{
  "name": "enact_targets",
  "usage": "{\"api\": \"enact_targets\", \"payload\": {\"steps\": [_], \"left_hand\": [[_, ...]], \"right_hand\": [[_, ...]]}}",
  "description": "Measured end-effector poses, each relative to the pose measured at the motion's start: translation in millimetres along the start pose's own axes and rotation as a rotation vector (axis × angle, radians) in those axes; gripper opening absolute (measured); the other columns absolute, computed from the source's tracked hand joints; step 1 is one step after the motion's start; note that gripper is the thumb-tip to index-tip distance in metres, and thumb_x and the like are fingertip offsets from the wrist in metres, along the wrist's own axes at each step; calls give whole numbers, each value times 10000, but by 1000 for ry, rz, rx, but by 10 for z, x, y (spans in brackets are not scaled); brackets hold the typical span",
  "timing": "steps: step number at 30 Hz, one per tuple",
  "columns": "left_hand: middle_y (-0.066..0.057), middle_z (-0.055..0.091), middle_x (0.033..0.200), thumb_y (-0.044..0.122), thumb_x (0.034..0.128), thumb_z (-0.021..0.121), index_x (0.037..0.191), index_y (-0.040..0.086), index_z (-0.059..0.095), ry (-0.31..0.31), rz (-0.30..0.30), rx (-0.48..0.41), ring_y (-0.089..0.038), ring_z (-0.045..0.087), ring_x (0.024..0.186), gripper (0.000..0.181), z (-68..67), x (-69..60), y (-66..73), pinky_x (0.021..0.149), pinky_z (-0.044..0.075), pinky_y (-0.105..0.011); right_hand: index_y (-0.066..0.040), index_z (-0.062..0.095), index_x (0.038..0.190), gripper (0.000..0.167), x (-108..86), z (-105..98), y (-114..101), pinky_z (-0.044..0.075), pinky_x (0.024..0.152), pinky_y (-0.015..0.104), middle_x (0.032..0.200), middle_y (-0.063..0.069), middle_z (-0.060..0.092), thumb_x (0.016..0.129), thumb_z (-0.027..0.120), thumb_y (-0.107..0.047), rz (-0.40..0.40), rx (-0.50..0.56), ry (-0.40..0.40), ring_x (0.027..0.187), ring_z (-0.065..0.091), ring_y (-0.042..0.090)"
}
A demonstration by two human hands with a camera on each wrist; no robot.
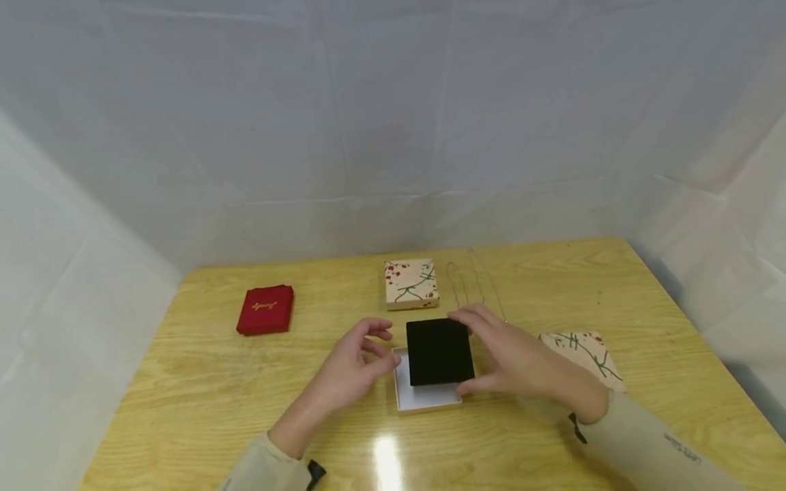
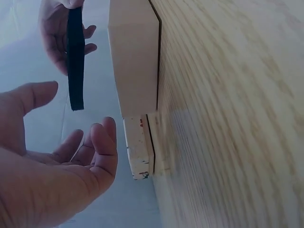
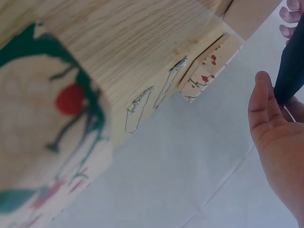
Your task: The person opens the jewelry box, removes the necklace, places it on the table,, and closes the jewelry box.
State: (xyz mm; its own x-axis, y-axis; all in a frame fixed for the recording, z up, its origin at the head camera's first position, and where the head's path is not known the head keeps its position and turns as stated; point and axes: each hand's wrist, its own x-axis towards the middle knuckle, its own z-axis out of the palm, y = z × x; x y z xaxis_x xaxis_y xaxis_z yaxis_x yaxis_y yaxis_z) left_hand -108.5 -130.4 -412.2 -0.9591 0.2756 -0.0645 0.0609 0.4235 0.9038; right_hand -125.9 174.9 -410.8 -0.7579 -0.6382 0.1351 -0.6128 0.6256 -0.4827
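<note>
My right hand (image 1: pixel 512 356) grips a square black pad (image 1: pixel 439 351) by its right edge, thumb at the near corner and fingers at the far one. Beneath the pad sits a shallow box base (image 1: pixel 430 410) with a white inside, partly covered from view. The left wrist view shows the pad raised above the base's plain side wall (image 2: pixel 135 61). At the pad's left is my left hand (image 1: pixel 351 368), its fingers loosely bent and holding nothing. A gap separates those fingers from the pad in the left wrist view.
Behind the base is a flower-printed box (image 1: pixel 410 281). Two thin silver chains (image 3: pixel 139 102) lie to its right. A flower-printed lid (image 1: pixel 583 349) lies partly behind my right forearm. A red square case (image 1: pixel 266 310) with gold lettering sits at the left.
</note>
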Motion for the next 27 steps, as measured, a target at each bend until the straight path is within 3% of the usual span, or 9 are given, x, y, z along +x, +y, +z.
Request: {"api": "enact_targets", "payload": {"steps": [8, 14, 27], "left_hand": [[-68, 585, 1420, 269, 845, 916, 1533, 105, 504, -47, 3, 103, -251, 590, 1155, 819, -35, -33, -50, 926, 564, -439], [-62, 516, 1507, 371, 780, 960, 1585, 100, 444, -115, 45, 222, -259, 551, 1238, 994, -38, -52, -101, 991, 536, -451], [-115, 467, 1561, 401, 704, 996, 1624, 33, 370, -192, 115, 369, -318, 556, 1302, 1172, -12, -75, -156, 1117, 484, -512]], "right_hand": [[-127, 362, 1636, 1124, -44, -16, 34, 471, 1138, 466, 1616, 40, 407, 765, 919, -567, 1, 4, -21, 1388, 535, 288], [-127, 389, 1620, 1096, -92, -38, 56, 479, 1133, 452, 1605, 33, 412, 769, 921, -565, 0, 10, -37, 1387, 528, 255], [-128, 403, 1611, 1067, -156, -91, 94, 526, 1085, 441, 1587, 36, 425, 786, 904, -580, -18, -22, -76, 1311, 588, 234]]}}
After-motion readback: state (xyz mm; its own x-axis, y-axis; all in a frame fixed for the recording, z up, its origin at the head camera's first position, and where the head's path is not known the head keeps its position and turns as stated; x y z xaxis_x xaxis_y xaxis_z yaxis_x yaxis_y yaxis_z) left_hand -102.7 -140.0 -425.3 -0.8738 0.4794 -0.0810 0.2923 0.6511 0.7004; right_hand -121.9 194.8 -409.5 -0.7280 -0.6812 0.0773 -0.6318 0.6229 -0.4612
